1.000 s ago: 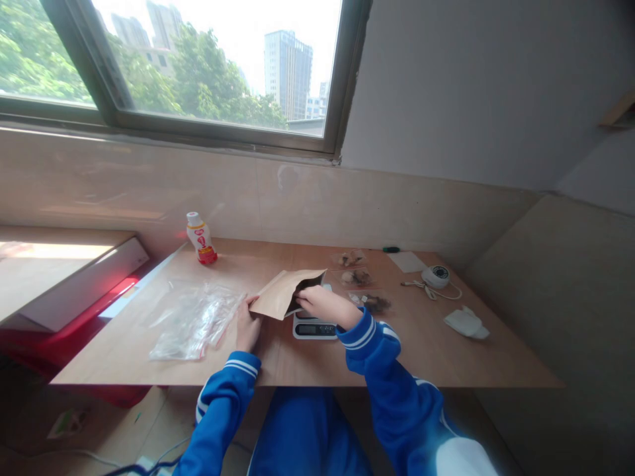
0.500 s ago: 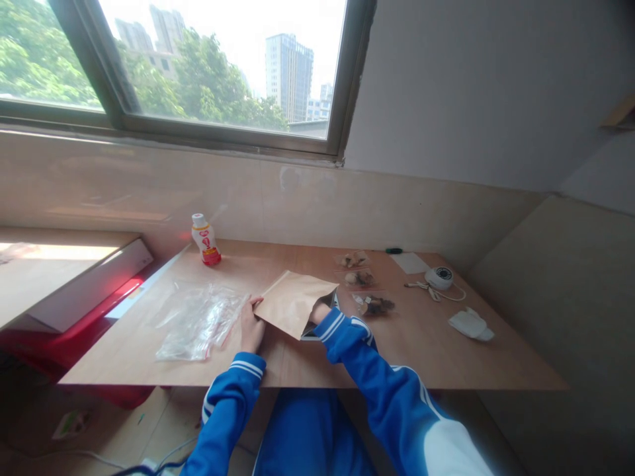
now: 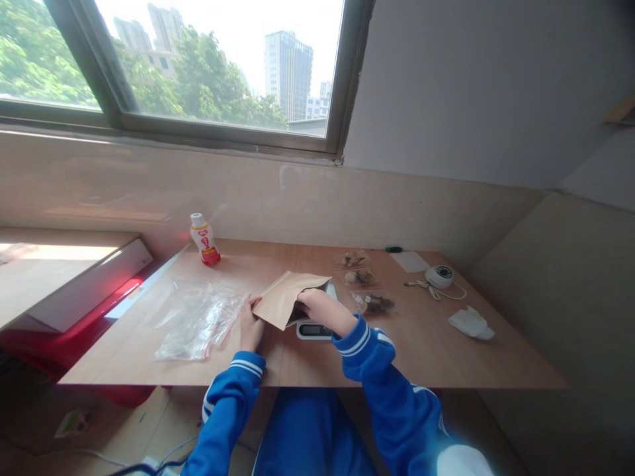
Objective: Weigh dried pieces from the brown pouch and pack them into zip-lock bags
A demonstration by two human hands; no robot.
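Note:
A brown kraft paper bag [image 3: 284,297] lies tilted over a white digital scale [image 3: 312,330], whose dark display shows in front. My left hand [image 3: 251,325] is closed on the bag's left end, thumb on top. At the bag's open right end is my right hand [image 3: 325,309], with its fingers reaching into the mouth. The bag hides those fingertips, so what they hold, if anything, cannot be seen. Just beyond my right hand lie small clear bags of dried pieces: a dark one [image 3: 376,304], a mixed one [image 3: 359,277] and a pale one [image 3: 353,258].
Clear zip bags [image 3: 203,324] are spread at the left, with a drink bottle [image 3: 205,239] standing behind them. To the right are a white dome camera [image 3: 439,277] with its cable, a white crumpled item [image 3: 471,324], a paper sheet [image 3: 409,262] and a dark green pen-like object [image 3: 394,250].
My right hand has drawn partly out of the bag, so its back and wrist now show. The bag's mouth has shifted slightly left, exposing the scale's display. My left hand stays in place.

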